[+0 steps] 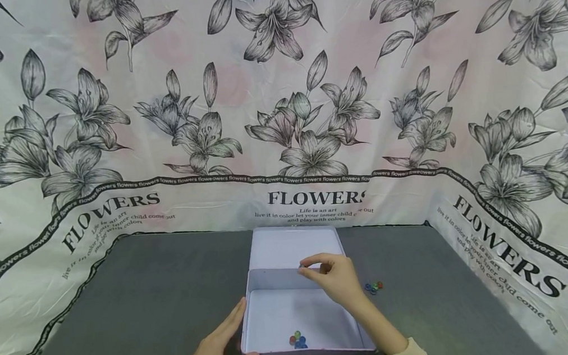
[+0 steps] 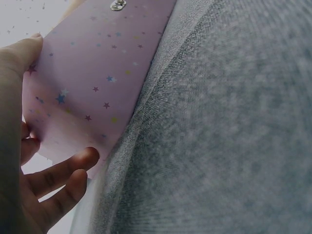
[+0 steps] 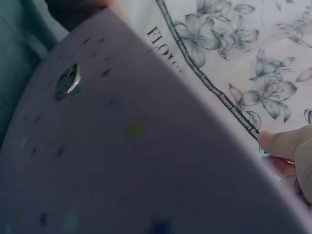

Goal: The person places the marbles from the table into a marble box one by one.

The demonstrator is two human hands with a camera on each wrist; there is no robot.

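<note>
A shallow lilac box [image 1: 275, 313], printed with small stars outside and pale inside, stands with its hinged lid [image 1: 295, 245] tipped back. My left hand [image 1: 220, 346] holds its front left corner, thumb at the front rim and fingers along the left wall. In the left wrist view, two fingertips [image 2: 87, 158] show low by the box's starred outside. My right hand [image 1: 334, 277] is over the box's back part, pinching a small glassy marble [image 3: 263, 152] between thumb and fingers. Several coloured marbles [image 1: 298, 341] lie inside the box near its front wall.
On the grey cloth table [image 1: 172, 289], right of the box, sits a small group of blue, green and red marbles [image 1: 373, 287]. A metal clasp [image 2: 118, 5] is on the box's front. A flower-printed curtain [image 1: 311, 197] hangs behind and along both sides.
</note>
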